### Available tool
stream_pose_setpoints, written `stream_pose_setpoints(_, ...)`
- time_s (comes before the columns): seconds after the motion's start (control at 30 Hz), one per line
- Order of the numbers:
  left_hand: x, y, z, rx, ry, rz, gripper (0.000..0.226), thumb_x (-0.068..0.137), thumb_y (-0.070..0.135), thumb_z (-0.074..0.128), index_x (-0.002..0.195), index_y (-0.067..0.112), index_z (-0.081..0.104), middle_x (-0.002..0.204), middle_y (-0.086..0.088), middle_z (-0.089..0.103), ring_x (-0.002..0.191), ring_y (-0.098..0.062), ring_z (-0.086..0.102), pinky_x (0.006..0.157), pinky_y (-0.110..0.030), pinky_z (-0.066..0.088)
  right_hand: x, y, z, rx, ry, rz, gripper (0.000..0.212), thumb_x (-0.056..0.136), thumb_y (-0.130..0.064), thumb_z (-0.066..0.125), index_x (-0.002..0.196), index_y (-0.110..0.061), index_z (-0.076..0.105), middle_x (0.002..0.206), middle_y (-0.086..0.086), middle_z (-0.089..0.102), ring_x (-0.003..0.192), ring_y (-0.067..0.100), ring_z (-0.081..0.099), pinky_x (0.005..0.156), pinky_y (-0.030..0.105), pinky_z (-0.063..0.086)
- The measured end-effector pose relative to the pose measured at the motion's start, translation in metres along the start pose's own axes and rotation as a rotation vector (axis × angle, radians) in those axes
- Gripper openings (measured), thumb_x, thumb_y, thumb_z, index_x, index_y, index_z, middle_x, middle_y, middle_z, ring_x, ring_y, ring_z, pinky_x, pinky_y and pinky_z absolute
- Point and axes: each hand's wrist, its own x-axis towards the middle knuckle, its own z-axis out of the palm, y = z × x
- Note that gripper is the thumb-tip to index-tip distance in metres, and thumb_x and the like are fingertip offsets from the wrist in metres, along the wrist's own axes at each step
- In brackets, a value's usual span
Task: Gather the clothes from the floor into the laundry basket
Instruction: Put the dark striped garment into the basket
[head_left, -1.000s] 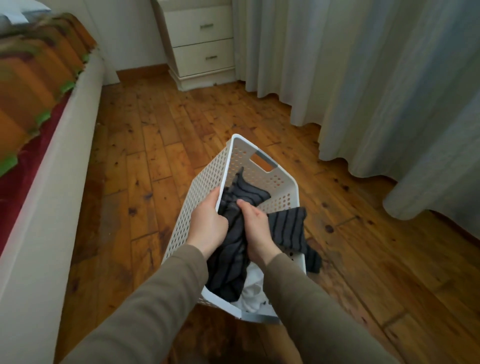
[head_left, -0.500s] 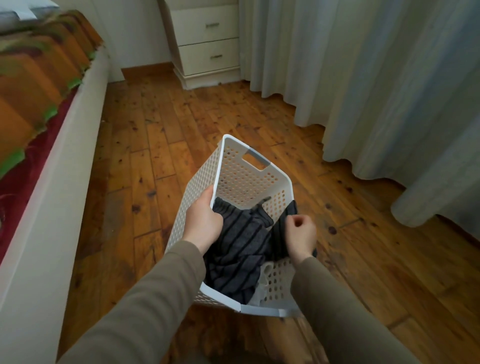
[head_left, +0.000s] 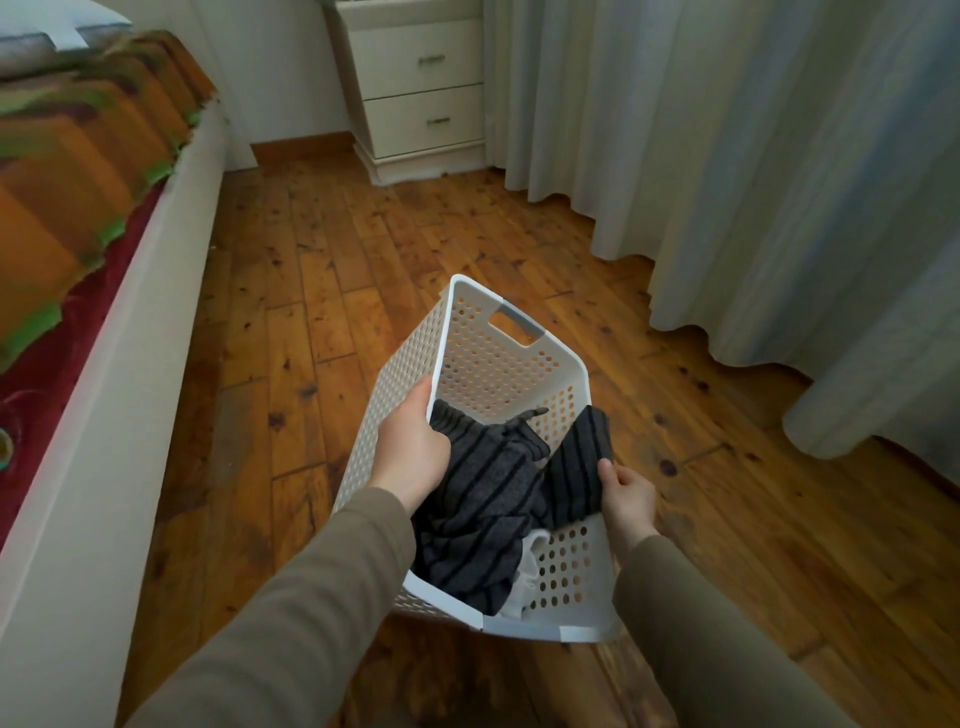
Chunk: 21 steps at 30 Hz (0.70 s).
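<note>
A white perforated laundry basket (head_left: 498, 364) is held over the wooden floor in front of me. Inside lies a dark grey garment with black stripes (head_left: 483, 499), and a bit of white cloth (head_left: 524, 582) shows beneath it. My left hand (head_left: 410, 447) grips the basket's left rim, thumb inside against the garment. My right hand (head_left: 628, 499) is at the basket's right rim, fingers curled around the rim and a fold of the striped garment that lies over it.
A bed with an orange, green and red cover (head_left: 67, 208) runs along the left. A cream drawer unit (head_left: 421, 88) stands at the back. Pale curtains (head_left: 753, 182) hang down to the floor on the right. Bare wooden floor (head_left: 311, 291) lies ahead.
The striped garment went from being held up above the basket to lying inside it. My right hand moved from the basket's middle to its right rim. The view tilted up a little.
</note>
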Motion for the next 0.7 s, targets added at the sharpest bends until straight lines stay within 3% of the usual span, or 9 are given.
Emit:
stream_pose_setpoints(0.07, 0.000, 0.000, 0.000, 0.000, 0.000, 0.000, 0.069, 0.084, -0.016, 0.034, 0.145, 0.016, 0.030, 0.146, -0.010, 0.042, 0.132, -0.029, 0.041, 0.108, -0.040, 0.038, -0.004, -0.008, 0.003, -0.030, 0.103, -0.139, 0.033, 0.097, -0.024, 0.043, 0.107, -0.001, 0.064, 0.118, 0.019, 0.063, 0.113, 0.033, 0.057, 0.102, 0.047, 0.043)
stream_pose_setpoints(0.13, 0.000, 0.000, 0.000, 0.004, 0.003, 0.003, 0.069, 0.084, -0.016, 0.034, 0.145, 0.016, 0.030, 0.146, -0.010, 0.042, 0.132, -0.029, 0.041, 0.108, -0.038, 0.039, -0.008, -0.025, 0.007, -0.060, 0.138, -0.306, 0.035, 0.097, -0.021, 0.044, 0.118, 0.001, 0.061, 0.143, 0.013, 0.047, 0.132, 0.026, 0.042, 0.113, 0.041, 0.030)
stream_pose_setpoints(0.2, 0.000, 0.000, 0.000, 0.006, -0.002, 0.000, 0.068, 0.084, -0.015, 0.034, 0.145, 0.016, 0.029, 0.147, -0.010, 0.041, 0.132, -0.029, 0.040, 0.107, -0.037, 0.039, -0.017, -0.044, 0.014, -0.054, 0.048, -0.479, 0.031, 0.095, -0.020, 0.048, 0.111, 0.000, 0.064, 0.151, 0.004, 0.036, 0.138, 0.018, 0.033, 0.114, 0.033, 0.025)
stream_pose_setpoints(0.3, 0.000, 0.001, 0.001, 0.004, -0.011, -0.003, 0.069, 0.083, -0.016, 0.034, 0.144, 0.017, 0.031, 0.145, -0.010, 0.044, 0.131, -0.029, 0.042, 0.107, -0.039, 0.039, -0.039, -0.071, 0.028, -0.028, -0.194, -0.687, 0.020, 0.090, -0.015, 0.057, 0.091, 0.001, 0.068, 0.147, -0.002, 0.038, 0.130, 0.003, 0.036, 0.107, 0.014, 0.028)
stream_pose_setpoints(0.37, 0.000, 0.003, 0.001, 0.004, -0.005, 0.004, 0.069, 0.081, -0.016, 0.035, 0.142, 0.017, 0.036, 0.140, -0.011, 0.048, 0.127, -0.028, 0.046, 0.106, -0.037, 0.040, -0.053, -0.078, 0.040, -0.131, -0.404, -0.722, 0.018, 0.088, -0.018, 0.060, 0.092, -0.003, 0.069, 0.148, 0.000, 0.039, 0.134, 0.008, 0.035, 0.109, 0.021, 0.025)
stream_pose_setpoints(0.43, 0.001, 0.003, 0.000, 0.016, 0.004, 0.007, 0.069, 0.079, -0.016, 0.035, 0.141, 0.016, 0.038, 0.138, -0.012, 0.051, 0.126, -0.027, 0.047, 0.106, -0.037, 0.040, -0.060, -0.072, 0.052, -0.413, -0.569, -0.757, 0.025, 0.087, -0.028, 0.059, 0.106, -0.015, 0.068, 0.154, 0.004, 0.031, 0.143, 0.018, 0.024, 0.114, 0.033, 0.017)
stream_pose_setpoints(0.53, 0.003, 0.001, -0.001, 0.014, 0.010, -0.005, 0.070, 0.081, -0.015, 0.033, 0.142, 0.019, 0.036, 0.140, -0.011, 0.049, 0.125, -0.030, 0.048, 0.102, -0.043, 0.045, -0.065, -0.050, 0.068, -0.928, -0.698, -0.800, 0.059, 0.081, -0.046, 0.061, 0.137, -0.034, 0.043, 0.160, 0.007, 0.005, 0.147, 0.029, 0.001, 0.113, 0.060, 0.005)
stream_pose_setpoints(0.63, 0.002, -0.002, -0.004, 0.001, 0.020, -0.003, 0.071, 0.081, -0.016, 0.032, 0.143, 0.019, 0.035, 0.143, -0.011, 0.046, 0.123, -0.031, 0.049, 0.094, -0.037, 0.049, -0.067, -0.029, 0.078, -0.996, -0.740, -0.746, 0.078, 0.077, -0.034, 0.069, 0.143, -0.033, 0.027, 0.159, 0.012, 0.002, 0.145, 0.034, 0.003, 0.113, 0.060, 0.017)
stream_pose_setpoints(0.7, 0.003, -0.004, -0.006, -0.009, 0.025, -0.001, 0.071, 0.081, -0.016, 0.032, 0.143, 0.019, 0.035, 0.143, -0.010, 0.046, 0.124, -0.030, 0.048, 0.091, -0.033, 0.047, -0.063, -0.022, 0.080, -0.885, -0.626, -0.717, 0.068, 0.078, -0.015, 0.064, 0.138, -0.028, 0.033, 0.152, 0.016, 0.022, 0.138, 0.037, 0.025, 0.109, 0.048, 0.032)
